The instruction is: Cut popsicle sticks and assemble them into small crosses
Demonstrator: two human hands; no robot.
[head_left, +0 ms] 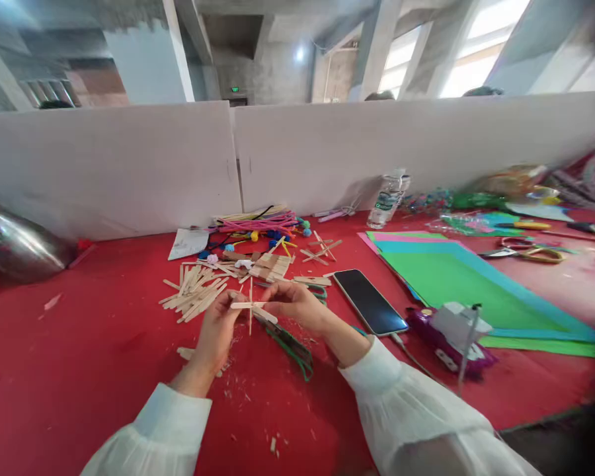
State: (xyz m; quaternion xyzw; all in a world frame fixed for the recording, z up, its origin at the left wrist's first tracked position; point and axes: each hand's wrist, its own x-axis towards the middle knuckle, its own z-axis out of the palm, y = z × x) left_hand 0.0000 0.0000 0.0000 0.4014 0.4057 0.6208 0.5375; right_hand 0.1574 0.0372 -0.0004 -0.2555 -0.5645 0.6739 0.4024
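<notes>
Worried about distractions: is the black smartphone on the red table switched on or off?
Off, it appears: the black smartphone lies face up beside the right hand, its screen dark and showing only reflected light.

Seeing pale raw wood, matt, on craft stick cross (250, 306) and loose craft sticks (194, 293). Table cover (94, 330) looking like red matt cloth, dusted with wood shavings. Smartphone (369, 301) showing glossy glass. Coloured paper sheets (456, 281) reading smooth, matt. Water bottle (387, 198) appearing clear plastic. Sleeves (406, 410) looking thin white cloth. Foil balloon (14, 241) shining metallic.
</notes>
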